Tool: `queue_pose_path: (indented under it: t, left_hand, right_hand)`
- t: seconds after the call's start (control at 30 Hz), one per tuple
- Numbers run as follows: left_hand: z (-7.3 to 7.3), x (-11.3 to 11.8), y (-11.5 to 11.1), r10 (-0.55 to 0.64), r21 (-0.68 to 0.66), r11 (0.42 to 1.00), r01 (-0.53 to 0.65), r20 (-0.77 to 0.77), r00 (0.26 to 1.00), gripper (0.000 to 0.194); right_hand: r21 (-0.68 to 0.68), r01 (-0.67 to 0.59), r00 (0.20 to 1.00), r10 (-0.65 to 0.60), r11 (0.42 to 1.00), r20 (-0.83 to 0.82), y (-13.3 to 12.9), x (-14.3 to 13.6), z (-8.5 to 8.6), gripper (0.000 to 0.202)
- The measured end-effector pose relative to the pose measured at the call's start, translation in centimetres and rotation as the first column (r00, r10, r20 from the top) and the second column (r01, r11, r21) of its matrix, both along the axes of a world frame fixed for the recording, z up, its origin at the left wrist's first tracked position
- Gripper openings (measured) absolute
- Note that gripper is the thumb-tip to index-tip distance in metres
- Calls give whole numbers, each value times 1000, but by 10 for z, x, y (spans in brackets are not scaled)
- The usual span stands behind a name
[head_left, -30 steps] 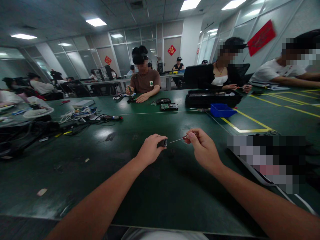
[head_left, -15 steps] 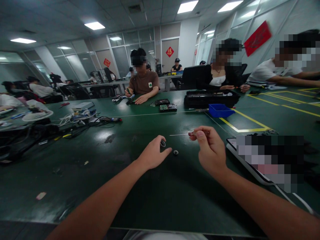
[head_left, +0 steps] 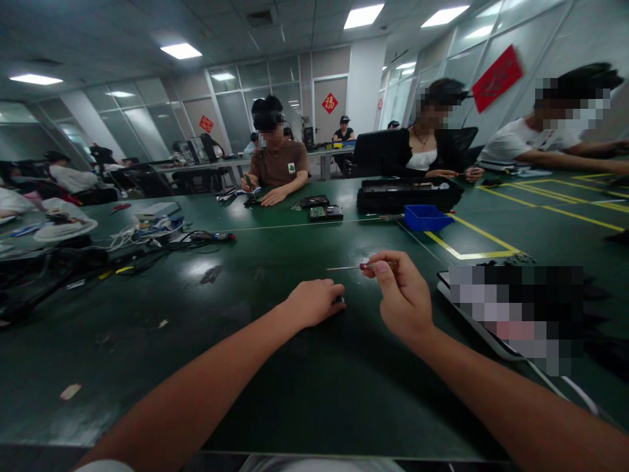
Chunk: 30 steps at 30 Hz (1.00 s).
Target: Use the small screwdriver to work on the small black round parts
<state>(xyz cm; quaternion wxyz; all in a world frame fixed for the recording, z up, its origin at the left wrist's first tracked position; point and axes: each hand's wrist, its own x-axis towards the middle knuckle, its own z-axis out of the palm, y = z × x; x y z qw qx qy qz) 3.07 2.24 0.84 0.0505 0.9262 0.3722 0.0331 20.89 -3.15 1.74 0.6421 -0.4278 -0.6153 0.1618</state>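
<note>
Our right hand point(head_left: 407, 305) grips the screwdriver point(head_left: 344, 268) up, probably to clear our left hand point(head_left: 312, 303), curled at some part point(head_left: 340, 299), can't tell if grasping.

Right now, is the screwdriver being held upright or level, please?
Roughly level: the screwdriver points left from the right hand, its shaft nearly horizontal.

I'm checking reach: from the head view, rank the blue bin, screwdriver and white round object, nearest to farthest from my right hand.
1. Screwdriver, held in your right hand
2. Blue bin, ahead
3. White round object, far left
</note>
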Motion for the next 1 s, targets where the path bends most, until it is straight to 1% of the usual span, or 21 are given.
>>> queue_pose_path:
  t: [0.03, 0.1, 0.17, 0.27, 0.33, 0.4, 0.43, 0.53, 0.6, 0.63, 0.7, 0.73, 0.77, 0.8, 0.83, 0.87, 0.9, 0.93, 0.97, 1.0]
  left_hand:
    - [0, -2, 2, 13, -22, 1000, -12, 32, 999, 23]
    - [0, -10, 7, 75, -97, 993, -62, 133, 988, 23]
    - [2, -22, 13, 161, -180, 977, -115, 268, 950, 23]
    - [7, -47, 26, 281, -241, 952, -187, 455, 845, 24]
    - [13, -68, 33, 371, -288, 925, -249, 533, 761, 25]
    - [20, -93, 37, 495, -391, 866, -311, 590, 638, 26]
    - [22, -107, 38, 560, -455, 827, -331, 612, 559, 28]
    - [30, -153, 35, 691, -596, 723, -351, 644, 329, 44]
    - [34, -186, 30, 724, -643, 680, -351, 664, 185, 46]
    - [37, -203, 26, 725, -661, 673, -332, 679, 116, 42]
    - [41, -237, 18, 724, -685, 647, -335, 689, -10, 32]
    - [43, -254, 14, 728, -701, 617, -358, 681, -78, 26]
    - [45, -272, 9, 738, -728, 564, -389, 656, -157, 20]
    - [46, -290, 4, 738, -754, 492, -435, 626, -251, 14]
    - [48, -308, -2, 718, -769, 439, -464, 611, -332, 9]
    - [49, -325, -8, 701, -779, 392, -489, 598, -389, 8]
    - [51, -342, -15, 691, -790, 341, -509, 578, -434, 10]
    - [53, -356, -23, 681, -793, 296, -533, 566, -464, 11]
    - [56, -368, -31, 680, -777, 249, -578, 565, -467, 12]
    - [60, -377, -40, 694, -740, 195, -644, 568, -443, 13]
  right_hand:
    - [2, 2, 1000, -2, 1000, 4, 0, 0, 0, 16]
    - [4, 2, 1000, -2, 1000, 12, -1, 0, 1, 16]
    - [6, -5, 1000, 5, 1000, 20, -2, 0, 2, 15]
    - [4, -23, 999, 23, 1000, 26, -3, 0, 3, 16]
    - [-1, -24, 999, 24, 1000, 31, -3, 0, 3, 16]
    - [-8, -19, 999, 19, 1000, 40, -3, 0, 3, 16]
    - [-11, -16, 999, 17, 1000, 42, -3, 0, 3, 16]
    - [-21, -20, 999, 21, 1000, 44, -3, 0, 2, 17]
    - [-30, -26, 999, 27, 999, 42, -3, 0, 2, 17]
    - [-33, -27, 999, 29, 999, 42, -2, 0, 2, 17]
    - [-38, -27, 999, 28, 999, 43, -1, 0, 1, 17]
    - [-39, -24, 999, 26, 999, 45, 0, -1, 1, 17]
    - [-40, -21, 999, 22, 999, 46, 1, -1, 0, 17]
    - [-42, -19, 999, 21, 999, 47, 2, -1, 0, 17]
    - [-46, -18, 999, 20, 999, 47, 3, -1, -1, 17]
    - [-49, -18, 999, 20, 999, 48, 3, -1, -1, 17]
    - [-55, -19, 999, 21, 998, 49, 4, -1, -2, 17]
    - [-63, -21, 998, 24, 998, 50, 5, -1, -2, 17]
    - [-70, -21, 998, 25, 997, 51, 5, -1, -2, 17]
    - [-77, -19, 998, 24, 997, 53, 5, 0, -3, 18]
